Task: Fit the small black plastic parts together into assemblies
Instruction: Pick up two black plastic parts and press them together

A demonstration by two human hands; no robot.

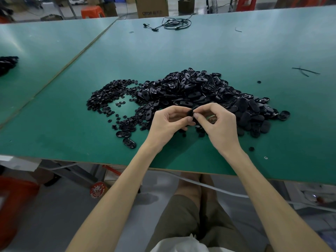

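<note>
Two hands, head view: left hand (pixel 169 122) and right hand (pixel 218 124), fingers curled, both pinching one black oval shell (pixel 190 112) just above the shell pile (pixel 200 91) on the green table (pixel 236 51). Likely light, stiff, slippery; best pinched at the rims.
</note>
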